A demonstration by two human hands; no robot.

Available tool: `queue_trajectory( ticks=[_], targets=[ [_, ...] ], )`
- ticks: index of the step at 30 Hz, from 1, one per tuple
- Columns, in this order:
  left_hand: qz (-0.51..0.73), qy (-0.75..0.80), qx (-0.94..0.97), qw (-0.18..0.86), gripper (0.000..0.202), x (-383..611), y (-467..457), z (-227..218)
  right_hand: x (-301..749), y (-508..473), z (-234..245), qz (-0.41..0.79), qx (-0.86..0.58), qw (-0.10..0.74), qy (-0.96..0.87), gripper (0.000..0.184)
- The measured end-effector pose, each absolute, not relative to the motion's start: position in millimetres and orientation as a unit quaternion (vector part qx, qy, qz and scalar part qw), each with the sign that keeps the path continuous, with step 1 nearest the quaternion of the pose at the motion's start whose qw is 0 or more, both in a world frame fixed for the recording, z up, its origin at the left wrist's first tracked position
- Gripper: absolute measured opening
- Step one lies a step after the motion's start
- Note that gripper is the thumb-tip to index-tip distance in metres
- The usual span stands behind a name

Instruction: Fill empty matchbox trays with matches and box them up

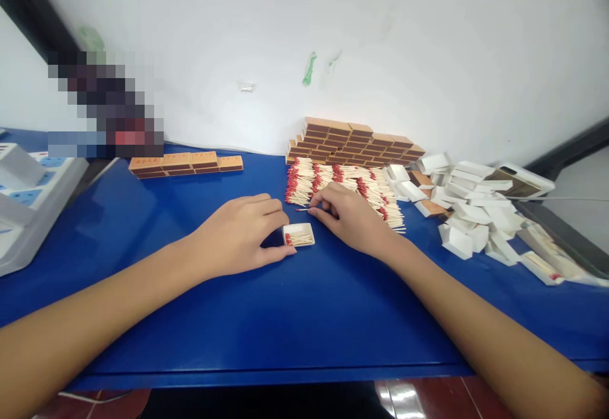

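My left hand (pixel 242 232) holds a small white matchbox tray (pixel 312 239) by its left end, thumb along the near side and fingers at the far side. Several red-tipped matches (pixel 301 239) lie inside the tray, heads to the left. Just beyond it, my right hand (pixel 349 216) pinches a single match (pixel 302 209) between thumb and fingertips, its red head pointing left. Behind and partly under that hand spreads a large heap of loose matches (pixel 299 178), most heads facing left.
A wall of stacked brown matchboxes (pixel 356 143) stands behind the heap, and a shorter row of matchboxes (pixel 190 163) is at the back left. White empty trays (pixel 469 200) lie piled at right, with a phone (pixel 518 179) behind. A white-and-blue plastic rack (pixel 42 197) occupies the left edge.
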State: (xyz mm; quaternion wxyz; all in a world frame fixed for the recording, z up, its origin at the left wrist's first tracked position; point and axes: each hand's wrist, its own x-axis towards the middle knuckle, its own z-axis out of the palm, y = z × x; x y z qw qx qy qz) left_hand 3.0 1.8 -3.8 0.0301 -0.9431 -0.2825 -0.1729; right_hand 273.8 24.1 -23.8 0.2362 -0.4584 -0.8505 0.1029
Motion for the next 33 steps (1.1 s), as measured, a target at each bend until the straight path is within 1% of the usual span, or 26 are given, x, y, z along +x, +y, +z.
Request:
queue_trajectory(
  ticks=[4, 12, 15, 18, 28, 31, 33],
  targets=[
    [-0.172, -0.285, -0.942, 0.03, 0.03, 4, 3, -4, 267, 23, -24, 0.102, -0.454, 0.209, -0.86, 0.013],
    [-0.173, -0.276, -0.945, 0.037, 0.033, 3, 2, -5, 249, 22, -34, 0.077, -0.458, 0.241, -0.852, 0.009],
    [-0.175, -0.275, -0.945, 0.039, 0.033, 3, 2, -4, 248, 23, -35, 0.079, -0.45, 0.252, -0.853, 0.005],
    [-0.172, -0.279, -0.944, 0.04, 0.033, 3, 3, -4, 250, 24, -35, 0.082, -0.436, 0.265, -0.856, 0.005],
    [-0.174, -0.276, -0.944, 0.042, 0.032, 3, 2, -4, 251, 24, -35, 0.077, -0.446, 0.262, -0.853, 0.004],
    [-0.169, -0.279, -0.944, 0.042, 0.031, 3, 2, -4, 251, 24, -35, 0.079, -0.447, 0.254, -0.854, 0.008],
    [-0.166, -0.28, -0.945, 0.041, 0.032, 4, 2, -4, 251, 24, -35, 0.079, -0.447, 0.257, -0.853, 0.006]
  ],
)
